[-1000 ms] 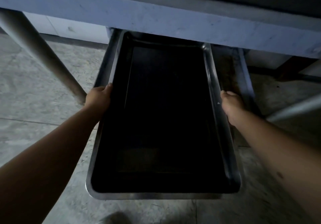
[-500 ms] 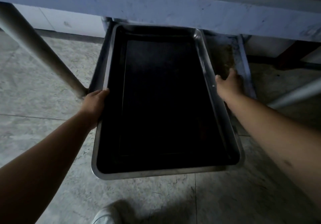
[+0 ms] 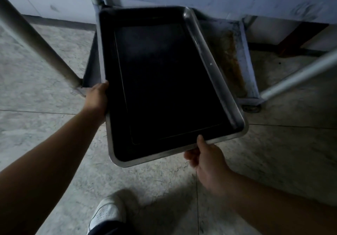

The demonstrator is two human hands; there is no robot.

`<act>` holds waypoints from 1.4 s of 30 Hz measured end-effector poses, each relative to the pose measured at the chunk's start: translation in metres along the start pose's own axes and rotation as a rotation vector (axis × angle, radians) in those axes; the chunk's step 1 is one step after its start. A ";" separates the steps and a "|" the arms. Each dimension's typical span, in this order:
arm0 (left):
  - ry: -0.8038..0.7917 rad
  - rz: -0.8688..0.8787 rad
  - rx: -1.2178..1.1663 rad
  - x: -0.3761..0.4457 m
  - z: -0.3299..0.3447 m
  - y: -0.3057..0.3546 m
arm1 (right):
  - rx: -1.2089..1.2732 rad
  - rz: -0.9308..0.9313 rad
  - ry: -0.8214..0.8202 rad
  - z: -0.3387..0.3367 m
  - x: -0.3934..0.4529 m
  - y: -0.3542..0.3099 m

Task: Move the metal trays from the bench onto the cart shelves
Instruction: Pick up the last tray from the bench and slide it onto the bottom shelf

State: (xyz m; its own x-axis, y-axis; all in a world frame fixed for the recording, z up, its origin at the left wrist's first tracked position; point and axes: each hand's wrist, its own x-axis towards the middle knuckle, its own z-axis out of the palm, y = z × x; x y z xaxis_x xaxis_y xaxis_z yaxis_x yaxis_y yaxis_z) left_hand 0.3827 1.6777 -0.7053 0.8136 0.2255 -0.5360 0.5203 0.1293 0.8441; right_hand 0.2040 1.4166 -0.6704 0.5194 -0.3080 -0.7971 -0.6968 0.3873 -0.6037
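Both hands held the tray (image 3: 164, 81): left hand (image 3: 97, 96) gripped its side edge, right hand (image 3: 204, 154) pinched the near rim. Skewed beyond those grips, its far corner could snag the cart shelf (image 3: 235, 56).

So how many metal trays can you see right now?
1. The metal tray is held over the lower cart shelf, left hand on its side, right hand at its near edge. Others may be out of view.
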 end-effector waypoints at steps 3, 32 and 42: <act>-0.007 0.015 -0.053 -0.008 0.006 -0.009 | 0.003 0.003 -0.022 -0.011 0.006 -0.004; -0.380 -0.104 -0.228 -0.076 0.136 -0.045 | -1.306 -1.310 0.356 -0.029 0.085 -0.065; -0.179 1.019 1.013 -0.035 0.117 -0.004 | -1.369 -1.260 0.303 -0.021 0.137 -0.104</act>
State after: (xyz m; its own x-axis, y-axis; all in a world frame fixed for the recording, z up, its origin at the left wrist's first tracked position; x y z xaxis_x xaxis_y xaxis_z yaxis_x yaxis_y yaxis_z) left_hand 0.3819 1.5567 -0.6915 0.9169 -0.3307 0.2233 -0.3990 -0.7536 0.5224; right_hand 0.3368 1.3161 -0.7164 0.9862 -0.0033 0.1653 0.0315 -0.9777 -0.2078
